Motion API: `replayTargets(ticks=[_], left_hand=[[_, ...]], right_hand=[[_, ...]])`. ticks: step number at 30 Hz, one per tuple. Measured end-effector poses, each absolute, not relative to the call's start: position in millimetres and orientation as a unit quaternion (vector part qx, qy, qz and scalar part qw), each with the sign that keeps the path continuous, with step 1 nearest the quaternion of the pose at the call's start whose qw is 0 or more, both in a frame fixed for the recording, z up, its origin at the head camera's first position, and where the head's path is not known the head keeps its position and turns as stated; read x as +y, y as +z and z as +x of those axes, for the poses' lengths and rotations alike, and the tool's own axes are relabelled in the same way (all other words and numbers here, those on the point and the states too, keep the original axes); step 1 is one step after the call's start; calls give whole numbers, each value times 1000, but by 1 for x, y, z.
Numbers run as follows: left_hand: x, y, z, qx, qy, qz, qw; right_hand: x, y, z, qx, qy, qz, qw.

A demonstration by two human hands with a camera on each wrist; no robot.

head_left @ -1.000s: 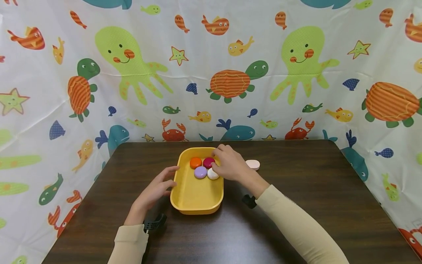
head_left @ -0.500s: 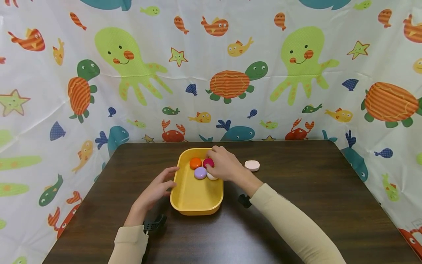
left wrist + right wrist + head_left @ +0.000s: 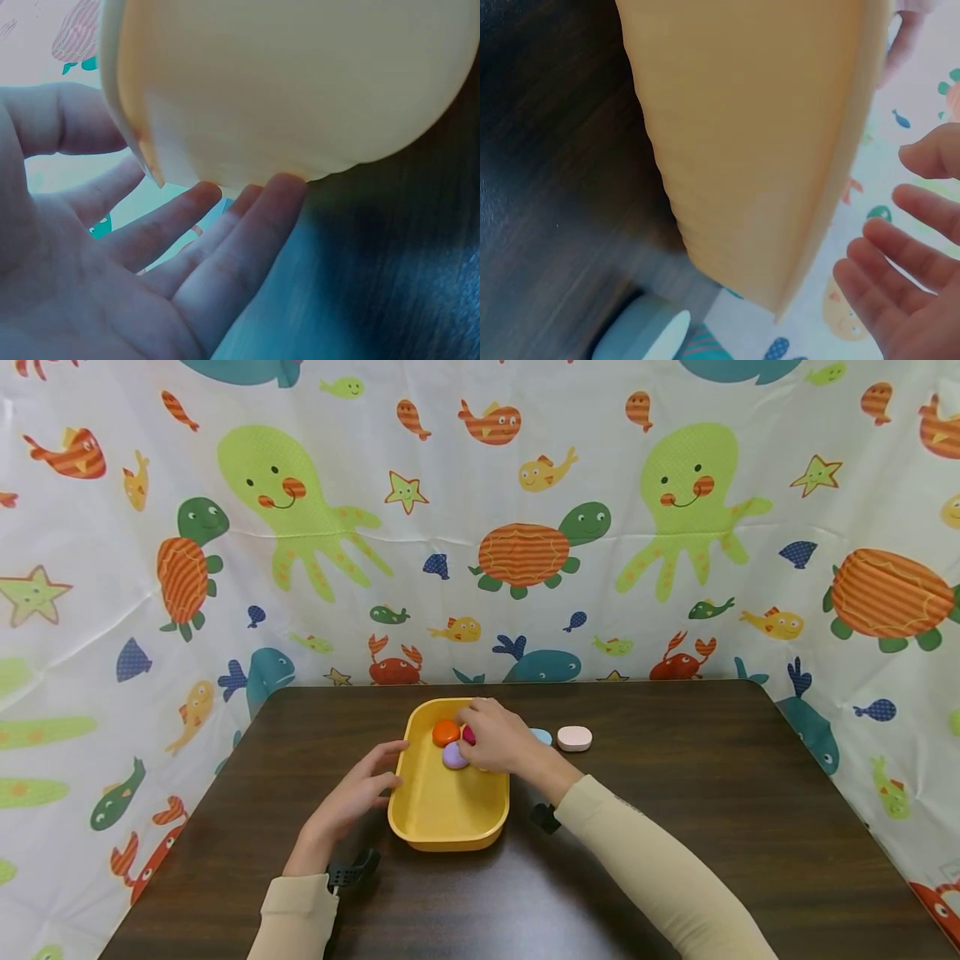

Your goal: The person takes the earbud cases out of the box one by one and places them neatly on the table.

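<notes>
The magenta disc [image 3: 468, 735] in the far half of the yellow tray [image 3: 444, 810] shows between thumb and fingers of the nearer right hand [image 3: 497, 737], parted and probably above it, while the left hand [image 3: 356, 789] touches the tray's left wall with loose fingers.

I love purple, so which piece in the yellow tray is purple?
The lilac piece, just in front of the orange piece; the magenta piece is partly hidden by the right hand.
</notes>
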State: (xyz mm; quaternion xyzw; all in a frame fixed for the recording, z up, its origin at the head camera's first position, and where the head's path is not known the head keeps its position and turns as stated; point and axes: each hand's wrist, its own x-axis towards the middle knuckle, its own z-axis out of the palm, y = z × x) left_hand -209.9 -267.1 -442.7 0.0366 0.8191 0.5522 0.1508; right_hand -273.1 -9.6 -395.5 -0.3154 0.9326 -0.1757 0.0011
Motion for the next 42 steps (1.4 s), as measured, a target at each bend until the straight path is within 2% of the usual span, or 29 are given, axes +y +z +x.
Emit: replayTargets(ticks=[14,21,42], left_hand=[[-268,-444,-211,817,556,39,151],[-268,-443,-210,815,557,42,152],[-269,-444,-211,816,557,40,152]], right_hand=[[-20,-411,-275,929,-162,-329,47],[-24,-418,-275,926,-140,-347,41],[-36,-432,-278,923,-73,-371,71]])
